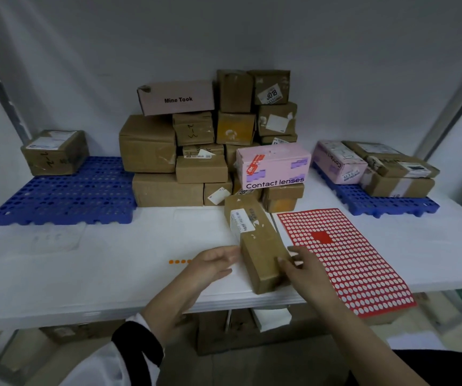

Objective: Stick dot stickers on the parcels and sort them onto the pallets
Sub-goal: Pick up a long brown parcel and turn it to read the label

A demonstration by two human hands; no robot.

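Observation:
A long brown parcel with a white label lies on the white table, its near end towards me. My left hand touches its left side with nearly straight fingers. My right hand grips the parcel's near right corner, thumb on top and fingers along the right side. A red sheet of dot stickers lies just right of the parcel. A short row of orange dots shows beside my left hand. The left blue pallet carries one brown box. The right blue pallet carries a pink box and brown boxes.
A pile of brown and pink parcels stands at the back centre, with a pink "Contact lenses" box at its front. The table edge runs just before me. Cardboard boxes sit under the table. Metal shelf posts stand at both sides.

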